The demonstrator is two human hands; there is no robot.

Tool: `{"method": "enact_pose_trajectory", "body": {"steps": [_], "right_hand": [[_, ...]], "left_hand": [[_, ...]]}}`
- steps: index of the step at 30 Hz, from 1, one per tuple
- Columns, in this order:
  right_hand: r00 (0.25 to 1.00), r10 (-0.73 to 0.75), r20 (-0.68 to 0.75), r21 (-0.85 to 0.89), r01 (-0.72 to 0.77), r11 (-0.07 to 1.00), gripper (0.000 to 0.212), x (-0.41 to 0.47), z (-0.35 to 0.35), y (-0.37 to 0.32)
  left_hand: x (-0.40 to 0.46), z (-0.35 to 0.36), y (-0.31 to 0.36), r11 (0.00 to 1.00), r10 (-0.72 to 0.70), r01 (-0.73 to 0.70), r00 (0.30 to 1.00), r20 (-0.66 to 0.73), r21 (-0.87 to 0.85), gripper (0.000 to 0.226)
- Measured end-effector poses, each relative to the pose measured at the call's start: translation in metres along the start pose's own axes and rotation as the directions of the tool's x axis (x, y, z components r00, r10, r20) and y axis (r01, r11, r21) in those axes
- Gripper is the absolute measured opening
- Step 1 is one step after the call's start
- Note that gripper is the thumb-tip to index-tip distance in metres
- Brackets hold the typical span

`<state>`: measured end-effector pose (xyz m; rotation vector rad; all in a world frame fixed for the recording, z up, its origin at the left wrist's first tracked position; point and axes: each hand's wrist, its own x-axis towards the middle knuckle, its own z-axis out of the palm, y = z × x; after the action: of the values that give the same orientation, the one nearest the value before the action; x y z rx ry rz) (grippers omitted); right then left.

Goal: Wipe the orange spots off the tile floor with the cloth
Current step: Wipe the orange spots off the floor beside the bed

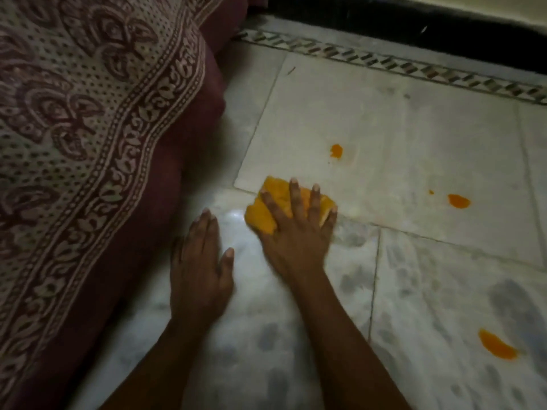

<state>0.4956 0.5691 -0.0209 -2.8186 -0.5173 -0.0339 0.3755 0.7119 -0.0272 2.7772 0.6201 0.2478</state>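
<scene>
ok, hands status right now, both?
Left hand: open, flat on the tile floor, holding nothing.
Right hand: open, fingers spread, pressing the cloth onto the floor.

A room in a home, seen at floor level beside a bed or sofa.

The place is shown to be domestic by several things. A tile floor [414, 119] of pale, marbled stone is laid in large slabs, and near the far wall a decorative border strip [414, 65] of small dark and light pieces is set into it. A black skirting [384, 22] is seen along the foot of the wall at the far edge of the floor. At the left edge of the floor a printed cotton bedcover [74, 113], cream with maroon floral patterns, hangs down over a maroon cloth [165, 202]. The room is dimly lit.
</scene>
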Motion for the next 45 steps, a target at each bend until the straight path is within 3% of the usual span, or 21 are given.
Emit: {"method": "enact_pose_trajectory", "body": {"steps": [3, 7, 9, 11, 13, 16, 19, 21, 23, 24, 26, 28, 29, 31, 33, 35, 37, 38, 41, 43, 45], "right_hand": [[0.999, -0.052, 0.006, -0.071, 0.053, 0.996, 0.067, -0.050, -0.018, 0.056], [0.908, 0.403, -0.115, -0.106, -0.414, 0.904, 0.074, -0.009, -0.020, 0.088], [0.860, 0.480, -0.174, -0.031, -0.491, 0.870, 0.066, 0.046, -0.005, 0.056], [0.929, 0.341, -0.147, -0.016, -0.347, 0.938, 0.064, 0.080, 0.010, 0.017], [0.994, 0.041, -0.102, -0.059, -0.047, 0.997, 0.066, 0.069, 0.017, -0.015], [0.975, -0.216, -0.058, -0.015, 0.216, 0.976, 0.071, -0.003, 0.004, -0.009], [0.985, 0.033, -0.167, -0.105, -0.051, 0.993, 0.066, -0.017, -0.005, 0.052], [0.900, 0.376, -0.218, -0.089, -0.402, 0.911, 0.064, 0.037, -0.009, 0.079], [0.814, 0.576, -0.079, 0.011, -0.577, 0.817, 0.063, 0.102, -0.011, 0.065], [0.846, 0.534, 0.000, 0.023, -0.533, 0.846, 0.061, 0.120, -0.005, 0.052], [0.981, 0.194, 0.010, -0.003, -0.194, 0.981, 0.061, 0.115, 0.004, 0.024], [0.988, -0.154, 0.007, -0.045, 0.154, 0.987, 0.070, 0.060, 0.002, 0.021], [0.975, -0.222, -0.001, -0.047, 0.221, 0.974, 0.072, 0.025, -0.002, 0.031], [0.991, -0.131, -0.018, -0.042, 0.130, 0.991, 0.072, -0.015, -0.020, 0.061], [0.986, 0.135, -0.101, -0.056, -0.142, 0.988, 0.068, 0.008, -0.024, 0.085], [0.888, 0.439, -0.137, -0.006, -0.444, 0.896, 0.063, 0.070, -0.025, 0.076], [0.826, 0.564, 0.006, 0.065, -0.563, 0.824, 0.060, 0.134, -0.021, 0.043], [0.859, 0.509, 0.050, 0.085, -0.512, 0.855, 0.061, 0.154, -0.014, 0.026], [0.996, 0.074, -0.054, 0.000, -0.074, 0.997, 0.066, 0.152, 0.015, -0.002], [0.982, -0.186, 0.016, -0.053, 0.187, 0.981, 0.066, 0.110, 0.012, 0.006], [0.963, -0.266, 0.048, -0.085, 0.269, 0.959, 0.069, 0.067, -0.003, 0.042]], "left_hand": [[-0.001, -0.003, 0.002, 1.000, -0.001, 0.002, 1.000, 0.028, -0.015, 0.069], [-0.003, 0.000, -0.001, 1.000, -0.005, 0.005, 0.999, 0.049, 0.000, 0.068], [0.001, -0.001, 0.000, 1.000, -0.010, 0.010, 0.999, 0.040, 0.004, 0.069], [0.002, -0.001, 0.002, 1.000, -0.009, 0.009, 1.000, 0.008, 0.012, 0.068], [0.000, -0.001, 0.004, 1.000, -0.013, 0.013, 1.000, 0.000, 0.023, 0.067], [0.000, -0.002, 0.003, 1.000, -0.006, 0.005, 1.000, 0.012, 0.023, 0.067], [0.001, -0.003, 0.000, 1.000, 0.011, -0.012, 1.000, 0.020, 0.013, 0.069], [0.001, 0.001, -0.001, 1.000, 0.009, -0.009, 1.000, 0.022, 0.004, 0.069], [0.001, 0.006, -0.004, 1.000, 0.014, -0.014, 1.000, 0.027, 0.015, 0.070], [0.000, 0.007, -0.004, 1.000, 0.009, -0.009, 1.000, 0.026, 0.016, 0.070], [-0.001, 0.001, -0.001, 0.999, 0.003, -0.003, 1.000, 0.023, 0.032, 0.069], [-0.002, 0.000, 0.004, 0.999, -0.022, 0.020, 0.999, 0.047, 0.041, 0.068], [0.000, -0.003, 0.009, 1.000, -0.029, 0.029, 0.998, 0.057, 0.012, 0.068], [0.016, -0.003, 0.019, 1.000, 0.017, -0.015, 0.997, 0.079, -0.024, 0.067], [0.038, 0.002, 0.030, 0.993, 0.120, -0.119, 0.988, 0.098, -0.009, 0.068], [0.050, 0.011, 0.032, 0.991, 0.134, -0.135, 0.987, 0.088, 0.006, 0.069], [0.052, 0.016, 0.032, 0.996, 0.094, -0.094, 0.995, 0.026, 0.000, 0.070], [0.050, 0.018, 0.030, 0.996, 0.083, -0.083, 0.997, 0.007, 0.017, 0.070], [0.049, 0.020, 0.031, 0.997, 0.066, -0.066, 0.998, 0.017, 0.031, 0.076], [0.051, 0.015, 0.030, 0.999, 0.023, -0.024, 0.999, 0.046, 0.029, 0.078], [0.054, 0.003, 0.035, 1.000, 0.022, -0.021, 0.998, 0.062, -0.016, 0.078]]}}
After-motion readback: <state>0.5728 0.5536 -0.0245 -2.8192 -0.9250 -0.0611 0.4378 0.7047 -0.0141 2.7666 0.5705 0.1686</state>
